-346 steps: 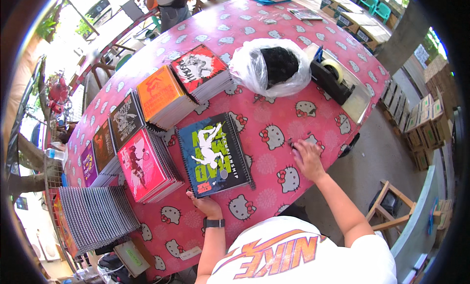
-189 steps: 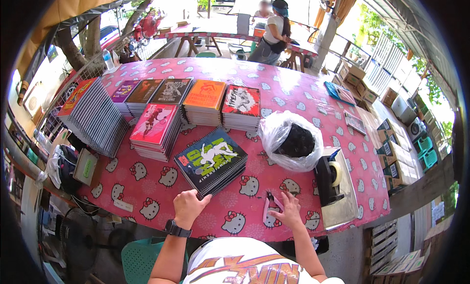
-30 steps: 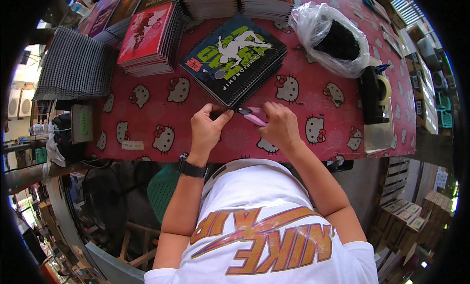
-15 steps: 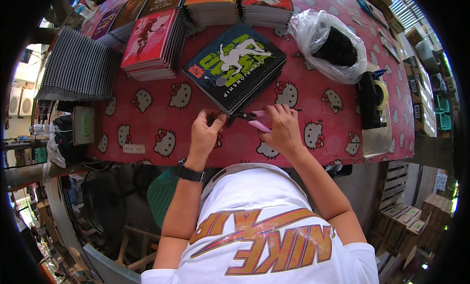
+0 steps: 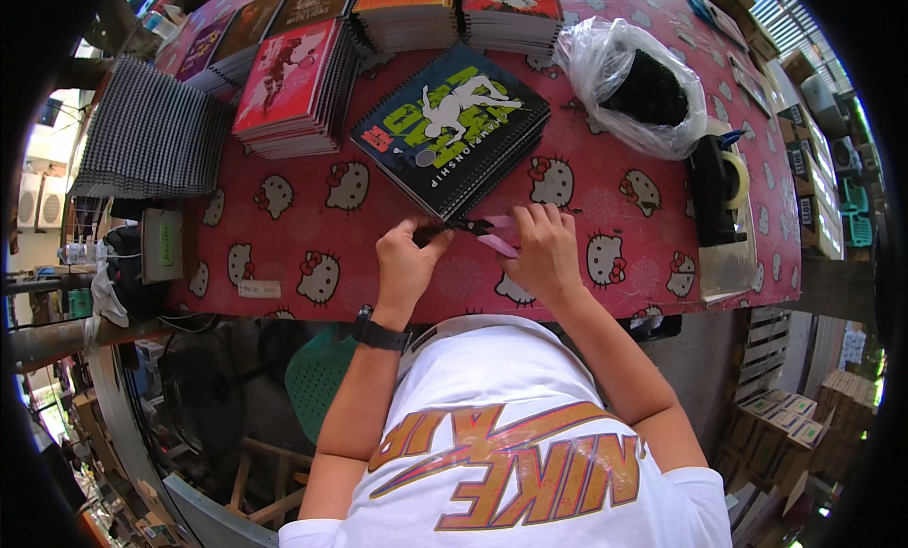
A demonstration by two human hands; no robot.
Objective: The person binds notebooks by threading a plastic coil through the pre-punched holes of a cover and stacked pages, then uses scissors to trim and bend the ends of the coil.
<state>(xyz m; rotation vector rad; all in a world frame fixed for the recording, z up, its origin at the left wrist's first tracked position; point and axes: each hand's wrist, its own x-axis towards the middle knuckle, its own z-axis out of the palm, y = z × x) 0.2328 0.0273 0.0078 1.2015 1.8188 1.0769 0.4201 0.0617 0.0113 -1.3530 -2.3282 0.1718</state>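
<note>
A stack of spiral-bound notebooks [image 5: 449, 122], dark blue and black on top with green lettering and a white figure, lies turned cornerwise on the table. At its near corner my left hand [image 5: 407, 262] is closed, thumb and forefinger pinching around a small dark part I cannot make out clearly. My right hand [image 5: 549, 250] is wrapped around the pink handles of a pair of pliers [image 5: 497, 243]. The dark jaws of the pliers point left and meet that same corner, close to the left fingertips. Whether the jaws grip the binding is too small to tell.
A pink patterned cover lies over the table [image 5: 369, 283]. More notebook stacks stand behind, one red [image 5: 288, 80]. At left rises a stack with black bindings [image 5: 147, 132]. A plastic bag [image 5: 653, 94] with black contents and a tape dispenser [image 5: 714, 193] sit at right.
My left hand has shifted slightly right and its wrist has turned, with the fingers still at the corner. The pliers and right hand stay almost in place.
</note>
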